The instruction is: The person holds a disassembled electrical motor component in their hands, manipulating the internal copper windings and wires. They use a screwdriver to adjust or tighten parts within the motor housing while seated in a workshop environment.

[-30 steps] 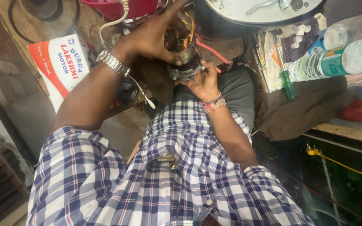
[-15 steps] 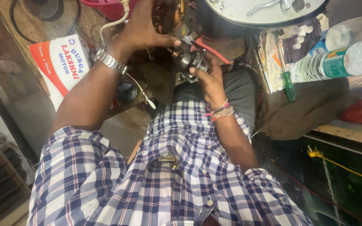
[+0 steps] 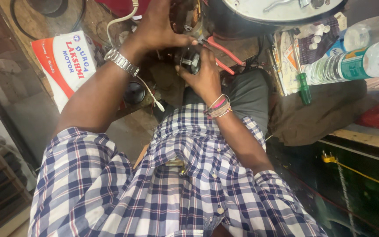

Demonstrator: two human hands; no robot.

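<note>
A small motor part with copper windings [image 3: 185, 17] sits in front of my chest, above my lap. My left hand [image 3: 159, 26], with a metal watch on the wrist, is closed over its top left side. My right hand [image 3: 205, 72], with thread bands on the wrist, grips the dark metal end of the part [image 3: 189, 59] from below. Both hands hold the same piece, and much of it is hidden by my fingers.
Red-handled pliers [image 3: 224, 55] lie just right of the part. A green-handled screwdriver [image 3: 303, 85], a plastic bottle [image 3: 356, 63] and small packets lie on the right. A white and orange box [image 3: 64, 63] stands on the left. A round metal housing [image 3: 281, 11] is at the top.
Both hands and the part have shifted up and slightly left in view. My right hand has turned and moved closer under the part.
</note>
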